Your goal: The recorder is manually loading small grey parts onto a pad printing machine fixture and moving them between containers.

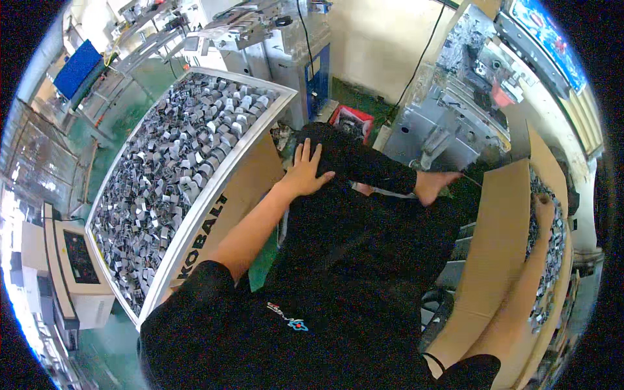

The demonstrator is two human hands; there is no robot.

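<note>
The left hand (303,177) lies with fingers spread on the black-clad knee (328,140), while the right hand (543,199) reaches among grey metal pieces (556,253) in one cardboard carton (491,221), its finger state impossible to tell. Handling seems under way, the share done or left unclear: one white-rimmed bin (156,294) is also heaped, the pieces too many to count.

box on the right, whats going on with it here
Someone's right hand is down in the cardboard box, among small grey metal pieces; whether its grip holds any is too unclear to tell. The left hand rests spread on the person's black-clothed leg. To the left stands a white-rimmed bin heaped with small grey metal parts.
</note>
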